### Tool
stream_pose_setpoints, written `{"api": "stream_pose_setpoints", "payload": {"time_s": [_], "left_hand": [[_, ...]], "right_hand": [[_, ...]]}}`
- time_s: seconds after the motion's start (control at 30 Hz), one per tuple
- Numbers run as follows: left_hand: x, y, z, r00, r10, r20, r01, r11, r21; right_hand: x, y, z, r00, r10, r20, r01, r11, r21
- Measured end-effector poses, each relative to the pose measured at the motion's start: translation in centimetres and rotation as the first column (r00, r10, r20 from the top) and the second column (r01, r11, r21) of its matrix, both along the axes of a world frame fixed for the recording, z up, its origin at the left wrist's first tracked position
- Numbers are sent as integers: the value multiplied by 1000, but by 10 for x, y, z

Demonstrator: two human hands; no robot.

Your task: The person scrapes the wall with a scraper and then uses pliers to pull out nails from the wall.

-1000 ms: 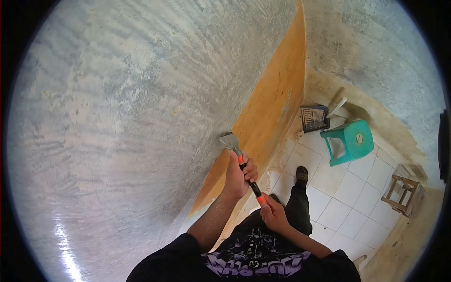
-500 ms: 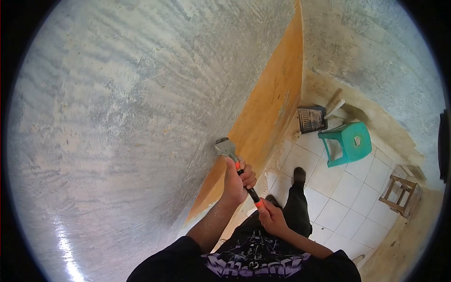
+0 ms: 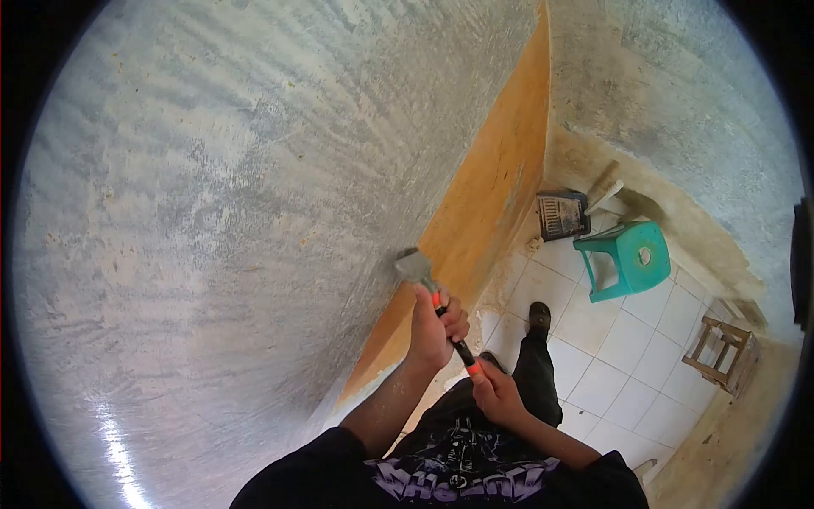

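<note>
Both of my hands grip a scraper (image 3: 413, 267) with a broad grey head and a black handle banded in orange. My left hand (image 3: 435, 329) is wrapped round the handle just below the head, thumb laid along it. Lower down, my right hand (image 3: 498, 393) closes on the handle's end. The head is at the wall (image 3: 237, 220), close to where its scratched grey-white surface meets a yellow-orange band (image 3: 483, 170). Whether the edge presses on the wall cannot be made out.
A green plastic stool (image 3: 640, 259) stands on the white tiled floor (image 3: 623, 339) to the right. Behind it, a black paint tray (image 3: 561, 215) rests by the corner with a pale-handled tool. A small wooden stool (image 3: 721, 355) is at the far right wall.
The scraper head and my left hand have shifted slightly to the right. My right hand has moved a little the same way, and both keep their grip.
</note>
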State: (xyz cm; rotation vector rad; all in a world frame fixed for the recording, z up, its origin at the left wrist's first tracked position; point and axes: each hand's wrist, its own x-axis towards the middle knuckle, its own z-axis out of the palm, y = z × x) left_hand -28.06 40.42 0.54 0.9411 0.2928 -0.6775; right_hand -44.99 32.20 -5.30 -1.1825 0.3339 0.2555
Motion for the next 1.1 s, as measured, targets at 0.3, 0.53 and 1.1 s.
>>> {"api": "stream_pose_setpoints", "payload": {"time_s": [0.3,0.53,1.1], "left_hand": [[-2,5,-2,1000,-8,5,8,1000,-4],[18,-21,2,998,-14,54,12,999,47],[16,-23,-3,1000,-7,28,6,999,46]], "right_hand": [[-7,6,-2,1000,0,-28,2,998,59],[13,-6,9,991,-57,-123,69,993,101],[12,-13,8,995,-34,-97,49,986,162]]}}
